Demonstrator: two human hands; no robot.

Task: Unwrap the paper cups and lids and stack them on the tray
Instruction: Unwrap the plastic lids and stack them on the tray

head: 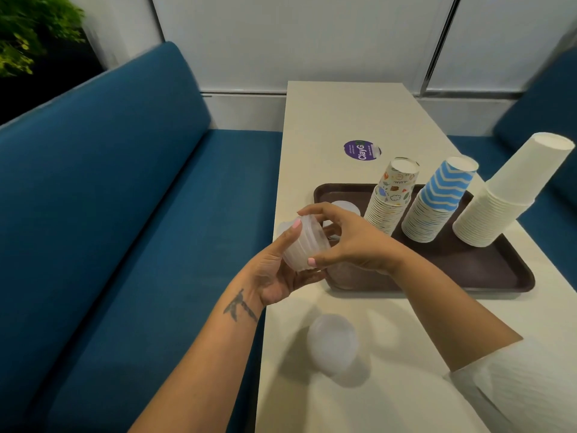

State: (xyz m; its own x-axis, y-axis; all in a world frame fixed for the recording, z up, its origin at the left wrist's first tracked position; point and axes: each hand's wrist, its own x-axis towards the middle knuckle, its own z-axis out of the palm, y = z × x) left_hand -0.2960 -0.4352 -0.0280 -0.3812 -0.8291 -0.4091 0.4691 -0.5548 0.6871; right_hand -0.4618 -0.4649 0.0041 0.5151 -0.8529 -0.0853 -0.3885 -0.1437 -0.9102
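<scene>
Both hands hold a stack of translucent plastic lids (304,246) above the table's left edge, beside the tray's near left corner. My left hand (281,270) cups it from below with the thumb on top. My right hand (346,242) grips its right end with curled fingers. On the dark brown tray (487,270) stand three upside-down stacks of cups: patterned (392,198), blue zigzag (437,201) and plain white (505,192). A short pile of lids (345,207) sits at the tray's far left. Another stack of lids (332,343) lies on the table near me.
The cream table (343,120) is long and narrow, with a purple round sticker (362,151) beyond the tray. Blue bench seats (140,198) run along both sides. A green plant (28,29) is at the top left.
</scene>
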